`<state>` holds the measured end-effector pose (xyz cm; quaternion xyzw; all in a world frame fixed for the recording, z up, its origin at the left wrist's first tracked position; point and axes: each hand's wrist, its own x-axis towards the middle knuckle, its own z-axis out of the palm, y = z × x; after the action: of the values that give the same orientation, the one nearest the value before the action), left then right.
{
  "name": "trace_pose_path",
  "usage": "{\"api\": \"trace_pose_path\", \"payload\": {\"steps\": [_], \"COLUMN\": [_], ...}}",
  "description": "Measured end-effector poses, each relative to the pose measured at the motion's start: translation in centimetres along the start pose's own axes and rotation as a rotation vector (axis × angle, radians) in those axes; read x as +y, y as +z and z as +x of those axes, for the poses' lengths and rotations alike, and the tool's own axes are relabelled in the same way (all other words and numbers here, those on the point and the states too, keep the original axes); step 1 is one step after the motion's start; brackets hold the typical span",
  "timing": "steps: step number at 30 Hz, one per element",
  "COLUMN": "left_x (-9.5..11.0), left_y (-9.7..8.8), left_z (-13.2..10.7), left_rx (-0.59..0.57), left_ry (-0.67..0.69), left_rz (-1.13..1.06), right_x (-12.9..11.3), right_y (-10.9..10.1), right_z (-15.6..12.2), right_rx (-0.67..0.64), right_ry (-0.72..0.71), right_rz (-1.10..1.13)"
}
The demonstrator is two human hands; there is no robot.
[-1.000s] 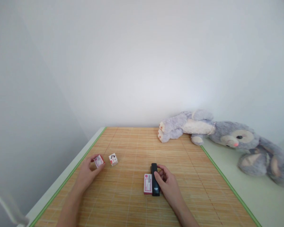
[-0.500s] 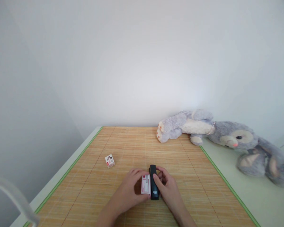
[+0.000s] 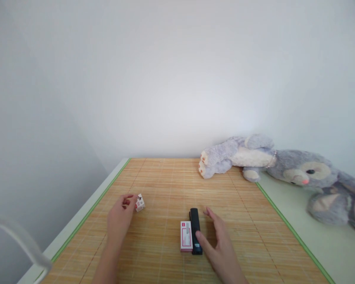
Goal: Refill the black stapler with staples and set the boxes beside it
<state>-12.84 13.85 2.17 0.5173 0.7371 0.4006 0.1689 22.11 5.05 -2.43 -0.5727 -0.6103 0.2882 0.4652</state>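
My left hand (image 3: 122, 216) has its fingertips at the left side of a small white box (image 3: 140, 203) with red and dark printing, covering part of it. The fingers are curled in a pinch on the box, which rests on the mat. Nearer to me, a black stapler (image 3: 195, 230) lies lengthwise, pointing away from me. Against its left side sits a white box with a red-framed label (image 3: 186, 236). My right hand (image 3: 217, 242) is open at the stapler's right, its thumb touching the stapler's near part and its other fingers spread away from it.
A bamboo mat with a green edge (image 3: 165, 177) covers much of the white table (image 3: 296, 213). At the back right lies a grey plush rabbit (image 3: 254, 157), near the wall. A curved white bar (image 3: 20, 238) rises at the lower left.
My left hand has let go of the red-labelled box and moved left and away from me to the small box. My right hand's fingers have opened from the stapler.
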Motion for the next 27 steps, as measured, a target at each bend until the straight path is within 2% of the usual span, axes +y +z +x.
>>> {"api": "trace_pose_path", "payload": {"steps": [2, 4, 9, 13, 16, 21, 27], "left_x": [-0.7, -0.4, 3.2, 6.0, 7.0, 7.4, 7.3], "left_y": [0.2, 1.6, 7.1, 9.7, 10.1, 10.2, 10.0], "left_z": [1.2, 1.1, -2.5, -5.3, -6.7, -7.6, -8.6], "left_rx": [-0.063, -0.143, -0.341, -0.420, -0.442, -0.431, -0.347], "left_ry": [-0.007, 0.016, 0.118, 0.158, 0.161, 0.149, 0.175], "left_rz": [-0.002, -0.022, -0.119, -0.179, -0.202, -0.216, -0.256], "right_x": [0.7, 1.0, 0.2, -0.2, 0.0, -0.2, -0.1], "right_y": [-0.2, 0.0, 1.0, 1.3, 1.3, 1.3, 1.0], "right_z": [-1.1, -1.8, -1.6, -1.2, -1.0, -1.0, -1.0], "right_rx": [-0.144, -0.252, -0.338, -0.391, -0.402, -0.414, -0.398], "right_ry": [-0.050, -0.101, -0.109, -0.111, -0.118, -0.100, -0.085], "right_rz": [-0.140, -0.283, -0.509, -0.596, -0.613, -0.594, -0.465]}}
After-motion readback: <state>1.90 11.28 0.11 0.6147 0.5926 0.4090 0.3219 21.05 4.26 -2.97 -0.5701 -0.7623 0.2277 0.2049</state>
